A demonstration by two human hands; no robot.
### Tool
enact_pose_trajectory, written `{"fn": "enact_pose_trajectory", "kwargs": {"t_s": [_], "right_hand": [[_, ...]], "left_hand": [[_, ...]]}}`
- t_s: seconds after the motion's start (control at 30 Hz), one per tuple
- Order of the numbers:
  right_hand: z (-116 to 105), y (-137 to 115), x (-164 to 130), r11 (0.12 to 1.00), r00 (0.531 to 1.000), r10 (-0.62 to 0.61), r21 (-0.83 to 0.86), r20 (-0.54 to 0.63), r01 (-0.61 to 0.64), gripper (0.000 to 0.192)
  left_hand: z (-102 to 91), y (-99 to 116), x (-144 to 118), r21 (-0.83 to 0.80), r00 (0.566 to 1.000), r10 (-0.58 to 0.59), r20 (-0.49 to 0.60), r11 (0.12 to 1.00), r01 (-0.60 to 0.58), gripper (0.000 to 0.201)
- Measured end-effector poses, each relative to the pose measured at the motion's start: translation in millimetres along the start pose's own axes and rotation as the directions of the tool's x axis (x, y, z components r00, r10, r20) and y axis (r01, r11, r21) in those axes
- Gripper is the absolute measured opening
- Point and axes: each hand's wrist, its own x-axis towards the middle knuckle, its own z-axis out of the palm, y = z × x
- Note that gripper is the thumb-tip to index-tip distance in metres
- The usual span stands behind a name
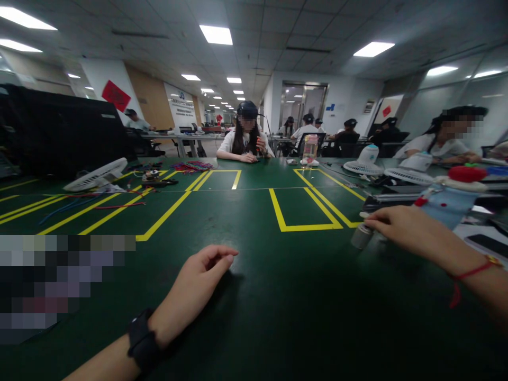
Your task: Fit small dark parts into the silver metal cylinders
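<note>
My right hand (392, 225) pinches a small grey cylinder (360, 237) by its pale top, between thumb and fingers. The cylinder is slightly blurred and tilts a little, low over or touching the green table (254, 222); I cannot tell which. Its exact kind does not show. Nearer to me, my left hand (200, 272) is at the middle of the table. Its fingers are curled together with the thumb tip against them, and nothing shows in them.
Yellow tape lines (311, 228) mark the table. Left lie a white fan part (97, 175), cables (194, 166) and a black monitor (67, 132). Right are a blue bag with a red top (450, 201), white fan bases (363, 161) and a phone (488, 244). A person (246, 137) sits opposite.
</note>
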Motion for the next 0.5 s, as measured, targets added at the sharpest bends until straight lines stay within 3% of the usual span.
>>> {"fn": "enact_pose_trajectory", "kwargs": {"t_s": [0.13,0.27,0.33,0.43,0.5], "right_hand": [[4,4,1,1.0,0.998,0.01,-0.004,0.054,-0.01,0.041],[8,8,3,0.998,0.995,-0.052,0.045,0.09,0.048,0.055],[10,3,2,0.995,0.993,-0.086,0.062,0.086,0.081,0.054],[12,-25,-6,0.981,0.986,-0.164,0.112,0.035,0.159,0.046],[13,-57,-18,0.934,0.956,-0.293,0.209,-0.022,0.291,0.044]], "left_hand": [[0.5,0,1,0.014,0.999,-0.032,0.007,0.999,0.032,0.03],[1.6,-1,1,0.011,1.0,-0.027,0.015,1.0,0.027,0.029],[1.8,-2,1,0.015,1.0,-0.025,0.015,1.0,0.024,0.029],[2.0,-3,2,0.028,1.0,-0.012,0.022,1.0,0.012,0.029],[2.2,-4,2,0.037,1.0,0.002,0.031,0.999,-0.004,0.028]]}}
